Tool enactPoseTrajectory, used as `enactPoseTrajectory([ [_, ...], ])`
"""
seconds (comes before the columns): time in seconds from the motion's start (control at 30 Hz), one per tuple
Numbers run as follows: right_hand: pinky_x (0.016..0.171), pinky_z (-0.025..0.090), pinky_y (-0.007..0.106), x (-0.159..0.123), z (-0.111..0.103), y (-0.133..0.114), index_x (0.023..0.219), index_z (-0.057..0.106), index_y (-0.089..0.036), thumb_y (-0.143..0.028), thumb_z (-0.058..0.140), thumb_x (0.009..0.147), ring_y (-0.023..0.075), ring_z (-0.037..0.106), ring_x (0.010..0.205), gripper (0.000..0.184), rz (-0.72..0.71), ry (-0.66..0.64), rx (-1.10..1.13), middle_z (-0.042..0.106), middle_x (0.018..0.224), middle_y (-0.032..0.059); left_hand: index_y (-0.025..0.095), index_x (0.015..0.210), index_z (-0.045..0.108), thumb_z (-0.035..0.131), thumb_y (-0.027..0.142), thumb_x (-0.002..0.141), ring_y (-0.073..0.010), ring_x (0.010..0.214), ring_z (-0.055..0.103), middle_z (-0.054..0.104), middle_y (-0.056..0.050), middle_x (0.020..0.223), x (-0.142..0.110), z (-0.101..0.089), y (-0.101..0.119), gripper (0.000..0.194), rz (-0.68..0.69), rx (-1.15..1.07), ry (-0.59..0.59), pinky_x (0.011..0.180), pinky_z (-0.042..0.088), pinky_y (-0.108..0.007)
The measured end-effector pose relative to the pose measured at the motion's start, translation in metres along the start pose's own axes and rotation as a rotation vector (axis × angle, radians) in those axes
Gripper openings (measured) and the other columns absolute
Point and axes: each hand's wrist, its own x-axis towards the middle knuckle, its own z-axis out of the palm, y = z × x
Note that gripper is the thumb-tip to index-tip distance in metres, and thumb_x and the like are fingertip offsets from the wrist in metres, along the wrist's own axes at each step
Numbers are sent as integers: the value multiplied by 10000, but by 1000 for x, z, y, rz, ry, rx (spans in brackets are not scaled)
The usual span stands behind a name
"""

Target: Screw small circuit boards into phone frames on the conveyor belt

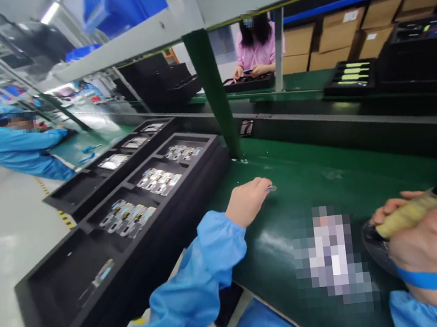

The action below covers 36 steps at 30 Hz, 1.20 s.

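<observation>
My left hand (248, 202) is above the green bench top (281, 164), closed in a pinch. A small, thin, shiny piece (272, 188) sticks out past its fingertips; its kind is too small to make out. At the right edge, my right hand (425, 240) wraps round a yellowish, cylinder-like object (401, 215) with a dark end. Beside that hand lies a dark rounded thing (376, 251) with a glossy, film-like surface. Between the hands, a blurred-out pale patch (334, 260) on the bench cannot be identified. A blue band (428, 278) circles my right wrist.
Left of my left arm, a black compartment tray (191, 197) holds several small metal parts (160, 181). Another black tray (85, 195) lies beyond it. A green post (213, 91) rises from the bench's back. Across stands a person in pink (256, 55); blue-clad co-workers (25, 147) are left.
</observation>
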Motion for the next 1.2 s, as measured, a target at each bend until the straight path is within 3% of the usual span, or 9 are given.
enactPoseTrajectory([
  [0.1,366,447,357,-4,0,-1,891,618,-200,-855,676,741,220,537,446,674,-30,-53,-37,556,612,48,183,985,644,546,166,1059,-163,887,738,760,-22,996,18,46,-11,124,122,-26,-1,738,528,-262],
  [0.2,368,440,343,-7,-1,0,915,604,-195,-853,617,784,209,530,429,671,-52,-48,-57,553,607,25,180,950,667,507,168,1079,-187,1121,720,768,-37,1150,10,60,-17,206,228,-81,5,890,554,-305],
  [0.43,379,437,332,-9,0,-1,929,613,-187,-804,584,847,201,531,435,623,-79,-63,-63,560,624,15,207,1361,626,501,264,1095,-252,1430,534,614,-97,1478,-38,47,-11,300,339,-182,-144,1243,377,-522],
  [0.53,359,433,342,-9,-1,-1,932,616,-190,-794,580,856,211,529,433,609,-89,-75,-60,553,626,15,207,1573,426,664,470,997,-337,1566,311,394,-165,1645,-55,32,-5,676,281,-287,-329,1269,316,-582],
  [0.63,353,439,345,-9,-2,0,936,620,-187,-778,568,875,213,533,434,596,-92,-77,-59,551,633,22,234,1646,283,763,552,896,-340,1570,299,350,-168,1667,-70,13,-3,946,198,-422,-447,1264,345,-567],
  [0.73,357,431,338,-9,-2,1,936,620,-186,-776,563,875,208,530,429,596,-96,-77,-50,553,629,23,278,1612,367,624,341,1034,-267,1512,420,457,-108,1614,-78,0,-6,636,142,-484,-487,1229,430,-497],
  [0.87,362,418,330,-9,1,-1,940,616,-188,-768,593,868,200,517,418,586,-96,-64,-44,550,622,16,293,1427,606,500,217,1079,-233,1362,568,581,-87,1499,-75,0,-11,372,172,-491,-365,1121,534,-458],
  [1.07,376,414,357,-12,5,-6,930,630,-203,-725,557,908,213,521,427,528,-94,-55,-72,551,624,27,254,1284,693,574,278,1060,-246,1225,639,703,-86,1298,-54,7,-5,255,215,-386,-263,1015,572,-455],
  [1.2,369,416,344,-12,4,-6,936,629,-205,-754,586,882,207,521,421,553,-91,-69,-70,555,623,11,222,1254,695,598,277,1051,-220,1195,647,698,-85,1289,-23,21,21,231,277,-465,-233,1023,567,-403],
])
